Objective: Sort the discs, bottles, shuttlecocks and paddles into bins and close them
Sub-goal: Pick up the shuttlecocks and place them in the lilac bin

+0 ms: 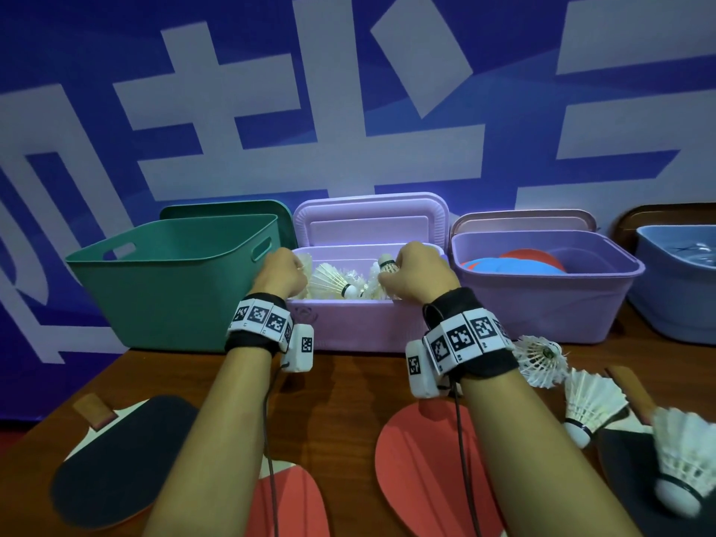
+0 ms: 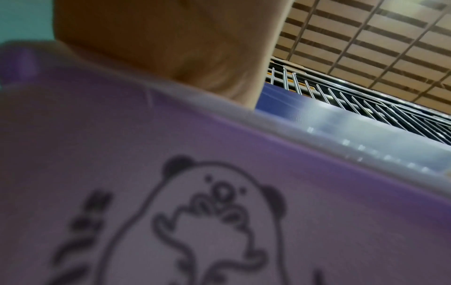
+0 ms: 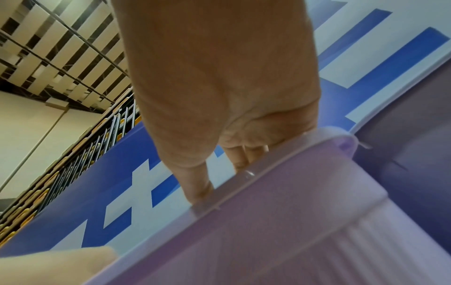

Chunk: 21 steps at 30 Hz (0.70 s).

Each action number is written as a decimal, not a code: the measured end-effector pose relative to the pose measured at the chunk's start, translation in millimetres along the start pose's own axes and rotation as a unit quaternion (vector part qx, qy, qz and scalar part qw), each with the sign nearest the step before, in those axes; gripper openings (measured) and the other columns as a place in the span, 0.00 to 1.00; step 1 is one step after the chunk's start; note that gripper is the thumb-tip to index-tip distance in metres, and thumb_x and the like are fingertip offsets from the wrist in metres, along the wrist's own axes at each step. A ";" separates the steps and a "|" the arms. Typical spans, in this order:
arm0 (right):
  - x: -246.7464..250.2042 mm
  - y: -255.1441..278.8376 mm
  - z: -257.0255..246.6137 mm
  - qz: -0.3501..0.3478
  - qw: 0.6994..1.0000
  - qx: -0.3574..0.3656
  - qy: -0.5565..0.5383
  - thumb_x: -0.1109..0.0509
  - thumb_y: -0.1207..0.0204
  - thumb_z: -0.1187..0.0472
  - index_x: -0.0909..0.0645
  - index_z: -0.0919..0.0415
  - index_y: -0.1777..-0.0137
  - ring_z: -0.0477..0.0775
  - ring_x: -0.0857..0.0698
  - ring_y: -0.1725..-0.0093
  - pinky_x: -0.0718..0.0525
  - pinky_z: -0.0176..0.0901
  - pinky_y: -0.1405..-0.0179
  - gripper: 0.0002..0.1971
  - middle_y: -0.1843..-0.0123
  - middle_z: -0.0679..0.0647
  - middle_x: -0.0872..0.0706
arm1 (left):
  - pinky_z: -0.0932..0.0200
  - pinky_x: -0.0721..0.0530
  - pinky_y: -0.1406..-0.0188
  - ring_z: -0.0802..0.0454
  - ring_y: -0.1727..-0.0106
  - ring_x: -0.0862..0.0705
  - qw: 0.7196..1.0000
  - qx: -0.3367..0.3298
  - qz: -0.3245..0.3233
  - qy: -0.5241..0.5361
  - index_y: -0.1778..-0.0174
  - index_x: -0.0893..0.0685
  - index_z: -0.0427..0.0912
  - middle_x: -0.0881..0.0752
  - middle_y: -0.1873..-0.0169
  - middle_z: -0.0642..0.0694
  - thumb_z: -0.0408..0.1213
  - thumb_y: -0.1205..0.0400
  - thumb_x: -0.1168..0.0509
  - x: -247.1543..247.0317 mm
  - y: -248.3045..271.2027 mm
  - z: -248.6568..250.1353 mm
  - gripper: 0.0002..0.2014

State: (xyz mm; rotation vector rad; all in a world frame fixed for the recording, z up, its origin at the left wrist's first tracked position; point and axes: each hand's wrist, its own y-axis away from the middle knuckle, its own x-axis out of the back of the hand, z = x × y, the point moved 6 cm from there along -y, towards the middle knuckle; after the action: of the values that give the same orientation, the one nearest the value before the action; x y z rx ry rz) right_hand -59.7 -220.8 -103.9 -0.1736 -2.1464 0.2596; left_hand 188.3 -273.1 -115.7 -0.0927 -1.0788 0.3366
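Bins number four: green bin (image 1: 174,281) left of the lilac bin (image 1: 360,323), which holds shuttlecocks (image 1: 337,282); purple bin (image 1: 542,300) of discs (image 1: 503,263) and a blue bin (image 1: 674,300) right of it. Three shuttlecocks (image 1: 589,401) and four paddles (image 1: 116,451) lie before it. Left hand (image 1: 281,273) and right hand (image 1: 416,275) each curl round a shuttlecock inside.

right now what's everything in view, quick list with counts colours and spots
green bin: 1, green, far left, lid behind
lilac bin: 1, pale purple, centre, lid propped behind
purple bin: 1, purple, right of centre
blue bin: 1, blue, far right, contents unclear
shuttlecocks in lilac bin: several, white
shuttlecocks on table: 3, white, right side
discs: red and blue, in purple bin, count unclear
paddles: 4 visible, black or red, near table edge
table: 1, brown wood
left hand: over lilac bin
right hand: over lilac bin
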 end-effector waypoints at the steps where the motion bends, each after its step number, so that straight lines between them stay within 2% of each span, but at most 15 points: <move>1: 2.9 1.0 -0.6 0.015 1.000 0.001 -0.008 0.31 0.26 0.54 0.34 0.59 0.68 0.63 0.26 0.62 0.28 0.43 0.63 0.16 0.69 0.54 0.31 | 0.45 0.12 0.46 0.34 0.49 0.12 1.000 0.007 0.012 -0.011 0.64 0.11 0.40 0.10 0.49 0.35 0.25 0.25 0.38 0.3 -0.8 -1.8 0.11; 2: 5.4 2.1 -0.8 0.027 1.000 -0.001 -0.012 0.32 0.25 0.53 0.31 0.60 0.64 0.64 0.25 0.60 0.28 0.44 0.62 0.14 0.67 0.55 0.28 | 0.44 0.12 0.49 0.33 0.51 0.12 1.000 0.009 0.028 -0.010 0.68 0.13 0.40 0.10 0.53 0.35 0.26 0.26 0.37 2.7 -1.1 -2.8 0.10; 3: 7.5 3.0 -0.8 0.036 0.999 -0.003 -0.011 0.33 0.23 0.53 0.29 0.61 0.60 0.64 0.24 0.58 0.27 0.45 0.60 0.12 0.63 0.57 0.24 | 0.44 0.12 0.50 0.33 0.51 0.13 0.999 0.014 0.043 -0.003 0.67 0.13 0.41 0.10 0.54 0.36 0.28 0.25 0.36 5.6 -2.1 -3.2 0.09; 5: 9.2 4.8 0.2 0.039 0.999 -0.008 0.008 0.35 0.21 0.55 0.26 0.62 0.54 0.65 0.21 0.54 0.25 0.46 0.57 0.10 0.53 0.60 0.21 | 0.47 0.13 0.51 0.34 0.52 0.14 0.997 0.014 0.076 0.015 0.65 0.12 0.43 0.10 0.54 0.38 0.33 0.21 0.35 15.4 -0.1 -0.8 0.09; 8: 4.8 6.7 2.7 0.006 0.999 -0.011 0.050 0.34 0.20 0.57 0.22 0.63 0.44 0.66 0.16 0.45 0.24 0.46 0.54 0.10 0.43 0.62 0.18 | 0.48 0.15 0.50 0.33 0.51 0.15 0.992 0.008 0.116 0.042 0.62 0.13 0.43 0.10 0.53 0.37 0.39 0.17 0.36 32.6 3.2 4.6 0.11; 10: 1.6 8.0 3.0 -0.020 0.998 -0.015 0.060 0.33 0.21 0.59 0.24 0.61 0.44 0.65 0.16 0.45 0.22 0.47 0.54 0.09 0.45 0.61 0.18 | 0.47 0.17 0.48 0.31 0.48 0.14 0.988 0.008 0.148 0.037 0.55 0.11 0.40 0.11 0.50 0.35 0.39 0.15 0.36 45.2 5.5 5.9 0.11; 12: 2.4 9.8 0.8 -0.018 0.998 -0.016 0.056 0.33 0.23 0.61 0.27 0.60 0.49 0.63 0.19 0.49 0.22 0.46 0.54 0.07 0.50 0.59 0.22 | 0.48 0.19 0.51 0.32 0.49 0.15 0.987 0.001 0.162 0.020 0.51 0.10 0.40 0.11 0.49 0.35 0.39 0.14 0.37 54.7 7.5 7.7 0.11; 16: 8.8 12.6 -3.3 0.036 0.999 0.000 0.021 0.34 0.21 0.59 0.28 0.61 0.54 0.63 0.19 0.49 0.25 0.44 0.55 0.07 0.55 0.56 0.27 | 0.52 0.23 0.57 0.36 0.56 0.19 0.992 -0.032 0.119 -0.006 0.56 0.10 0.41 0.12 0.56 0.38 0.36 0.16 0.38 59.2 7.9 15.4 0.11; 19: 14.4 11.9 -5.9 0.069 0.998 0.009 -0.011 0.35 0.20 0.57 0.28 0.61 0.56 0.65 0.18 0.51 0.28 0.45 0.58 0.09 0.57 0.58 0.24 | 0.49 0.16 0.54 0.35 0.55 0.15 0.996 -0.041 0.068 -0.028 0.57 0.09 0.43 0.11 0.58 0.39 0.35 0.19 0.36 51.9 7.7 19.6 0.10; 21: 14.2 10.8 -6.5 0.062 0.998 0.007 -0.007 0.36 0.21 0.57 0.28 0.61 0.57 0.66 0.17 0.50 0.25 0.46 0.57 0.08 0.56 0.59 0.23 | 0.49 0.13 0.52 0.35 0.53 0.12 0.998 -0.014 0.008 -0.067 0.55 0.09 0.41 0.09 0.55 0.39 0.33 0.22 0.37 39.4 9.5 15.2 0.11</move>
State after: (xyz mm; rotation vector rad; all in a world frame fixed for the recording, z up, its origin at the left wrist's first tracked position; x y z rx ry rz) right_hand -61.9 -206.4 -91.7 -0.2980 -2.1495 0.3474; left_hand 189.6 -253.2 -77.3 -0.1053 -1.2168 0.3451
